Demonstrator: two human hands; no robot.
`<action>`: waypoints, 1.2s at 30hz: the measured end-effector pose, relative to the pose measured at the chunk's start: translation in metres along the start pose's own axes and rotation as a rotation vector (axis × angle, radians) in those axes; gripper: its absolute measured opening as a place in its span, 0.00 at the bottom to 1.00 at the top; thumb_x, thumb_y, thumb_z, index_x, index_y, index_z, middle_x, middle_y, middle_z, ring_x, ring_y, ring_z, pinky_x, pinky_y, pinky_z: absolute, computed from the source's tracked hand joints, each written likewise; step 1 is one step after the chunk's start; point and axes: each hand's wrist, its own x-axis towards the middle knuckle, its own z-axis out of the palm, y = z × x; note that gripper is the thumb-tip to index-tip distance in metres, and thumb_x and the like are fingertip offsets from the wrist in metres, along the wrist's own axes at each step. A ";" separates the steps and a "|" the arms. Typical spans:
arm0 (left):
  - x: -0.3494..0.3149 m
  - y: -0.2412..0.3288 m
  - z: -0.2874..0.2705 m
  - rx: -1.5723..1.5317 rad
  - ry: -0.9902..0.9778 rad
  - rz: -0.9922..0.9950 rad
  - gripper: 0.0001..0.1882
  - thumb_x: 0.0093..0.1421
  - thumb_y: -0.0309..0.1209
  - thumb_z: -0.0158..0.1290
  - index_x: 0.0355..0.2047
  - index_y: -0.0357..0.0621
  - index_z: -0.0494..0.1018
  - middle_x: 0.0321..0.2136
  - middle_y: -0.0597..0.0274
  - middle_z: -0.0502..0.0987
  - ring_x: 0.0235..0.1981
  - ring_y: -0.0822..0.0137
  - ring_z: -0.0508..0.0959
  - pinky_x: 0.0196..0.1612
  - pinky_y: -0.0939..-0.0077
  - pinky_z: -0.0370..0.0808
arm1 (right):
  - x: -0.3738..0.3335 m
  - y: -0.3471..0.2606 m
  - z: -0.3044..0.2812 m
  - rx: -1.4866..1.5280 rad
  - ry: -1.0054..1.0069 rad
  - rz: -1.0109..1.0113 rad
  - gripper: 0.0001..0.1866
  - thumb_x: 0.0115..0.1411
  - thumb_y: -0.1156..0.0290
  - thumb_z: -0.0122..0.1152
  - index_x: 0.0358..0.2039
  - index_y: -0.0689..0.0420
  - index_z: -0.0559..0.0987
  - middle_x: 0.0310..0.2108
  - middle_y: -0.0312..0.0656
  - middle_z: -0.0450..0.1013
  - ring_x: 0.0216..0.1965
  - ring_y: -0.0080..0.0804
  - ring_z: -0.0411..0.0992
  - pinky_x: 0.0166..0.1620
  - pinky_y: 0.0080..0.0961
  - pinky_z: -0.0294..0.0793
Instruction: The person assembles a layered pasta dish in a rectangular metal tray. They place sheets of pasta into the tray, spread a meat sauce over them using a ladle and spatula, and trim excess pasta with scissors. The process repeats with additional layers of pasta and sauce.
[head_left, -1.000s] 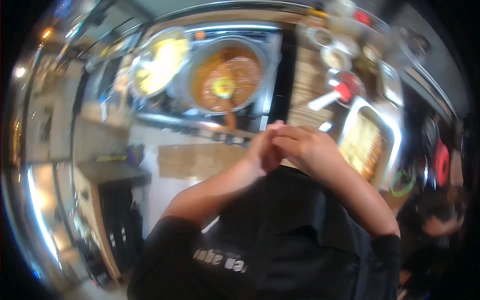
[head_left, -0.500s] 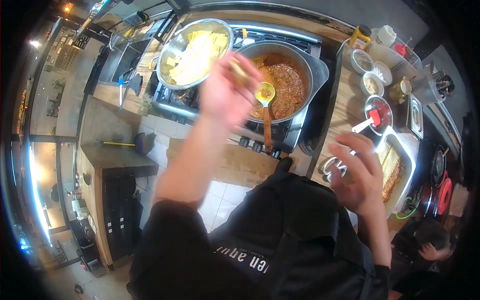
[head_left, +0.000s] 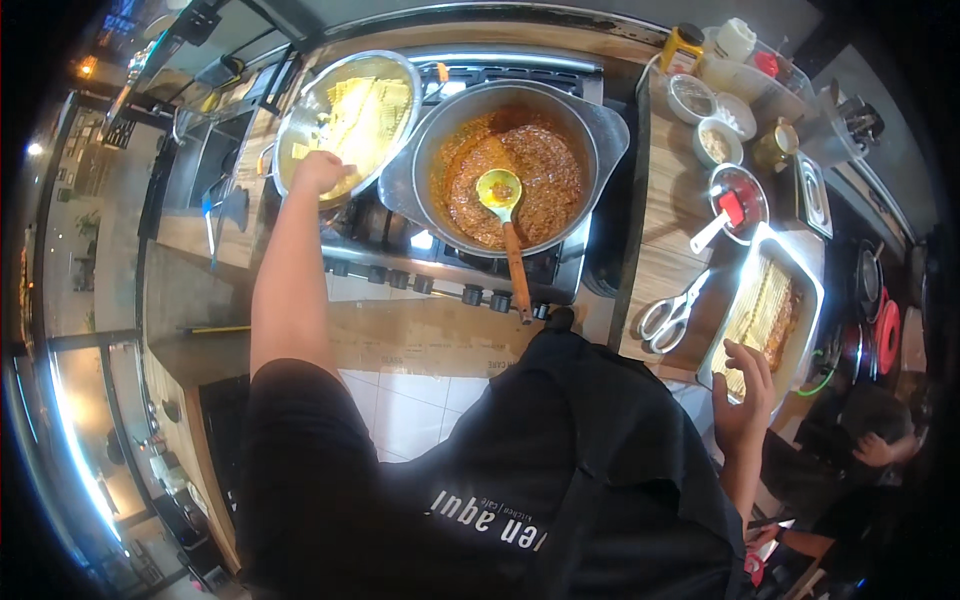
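Reaching forward and to the left, the left hand (head_left: 318, 172) lay at the near rim of the metal bowl (head_left: 300, 105) that held pale yellow pasta sheets (head_left: 358, 108). The sheets sat just ahead of the knuckles and a little to their right, stacked with their long sides running away from the person toward the far rim. The fingers were curled down over the bowl's edge, and whether they pinched a sheet or only rested there could not be told, since the back of the hand hid them.

Well apart on the other side, the right hand (head_left: 745, 395) rested with its fingers (head_left: 752, 358) spread and lightly bent against the near end of the rectangular baking dish (head_left: 812, 290) on the bench (head_left: 668, 210). That dish ran lengthwise away from the palm, a layer of pasta and sauce showing inside it.

Between the two hands stood the big pot of meat sauce (head_left: 520, 175), a yellow ladle (head_left: 500, 190) lying in it with its wooden handle pointing back toward the person. Scissors (head_left: 668, 318) lay on the bench just left of the dish.
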 end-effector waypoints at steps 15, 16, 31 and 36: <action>0.035 0.047 0.036 0.024 0.073 0.010 0.29 0.57 0.52 0.70 0.45 0.36 0.88 0.45 0.36 0.88 0.48 0.43 0.89 0.52 0.52 0.83 | -0.001 -0.013 -0.001 -0.028 -0.037 0.037 0.24 0.57 0.84 0.69 0.56 0.57 0.86 0.51 0.49 0.81 0.52 0.49 0.82 0.57 0.40 0.81; 0.036 0.046 0.039 -0.034 0.098 0.014 0.29 0.58 0.52 0.70 0.45 0.35 0.88 0.44 0.36 0.88 0.46 0.44 0.89 0.51 0.52 0.83 | -0.002 -0.014 -0.001 -0.027 -0.037 0.039 0.24 0.57 0.84 0.69 0.56 0.57 0.86 0.51 0.49 0.81 0.51 0.49 0.82 0.57 0.40 0.81; 0.015 0.056 -0.107 -0.947 -0.056 -0.022 0.16 0.72 0.46 0.65 0.43 0.45 0.85 0.31 0.65 0.82 0.25 0.70 0.76 0.29 0.70 0.73 | -0.001 -0.010 0.005 0.039 -0.094 0.016 0.22 0.59 0.83 0.69 0.54 0.57 0.86 0.47 0.49 0.81 0.49 0.50 0.82 0.55 0.40 0.81; 0.035 0.012 -0.157 -0.946 -0.216 -0.144 0.11 0.73 0.43 0.65 0.42 0.50 0.83 0.23 0.74 0.75 0.17 0.79 0.68 0.18 0.82 0.61 | 0.001 -0.010 0.010 0.111 -0.127 0.013 0.20 0.60 0.81 0.70 0.54 0.56 0.86 0.48 0.48 0.82 0.49 0.50 0.82 0.54 0.40 0.82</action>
